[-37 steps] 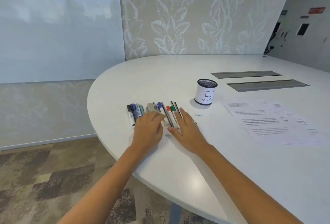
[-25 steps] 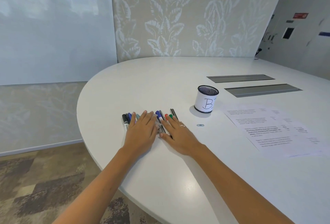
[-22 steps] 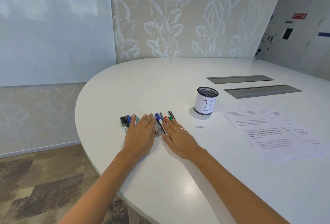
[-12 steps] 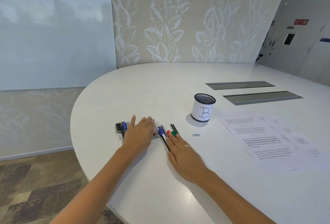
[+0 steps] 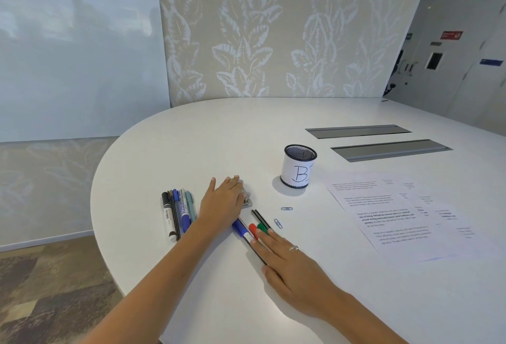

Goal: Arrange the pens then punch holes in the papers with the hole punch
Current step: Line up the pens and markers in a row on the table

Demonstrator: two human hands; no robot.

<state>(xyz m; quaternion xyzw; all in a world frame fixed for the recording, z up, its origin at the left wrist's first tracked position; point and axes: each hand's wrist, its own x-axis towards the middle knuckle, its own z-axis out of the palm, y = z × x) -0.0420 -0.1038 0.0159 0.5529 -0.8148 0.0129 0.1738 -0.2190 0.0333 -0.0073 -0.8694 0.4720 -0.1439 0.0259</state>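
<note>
Several pens [image 5: 178, 210] lie side by side near the table's left edge. My left hand [image 5: 223, 204] rests flat over a small grey hole punch [image 5: 247, 199], mostly hiding it. A second group of markers [image 5: 253, 230], with blue, red and green caps, lies slanted under the fingertips of my right hand [image 5: 290, 264], which lies flat with its fingers together. Printed papers [image 5: 397, 215] lie to the right, fanned and overlapping.
A black mesh cup [image 5: 299, 169] with a white label marked "B" stands behind the markers. Two paper clips [image 5: 282, 216] lie between markers and papers. Two grey cable hatches [image 5: 388, 149] sit in the white table [image 5: 191, 146]. The table's curved edge runs close on the left.
My right hand has drawn back toward me, dragging the blue, red and green markers with it. My left hand has slid right and forward onto the hole punch, uncovering the left pens.
</note>
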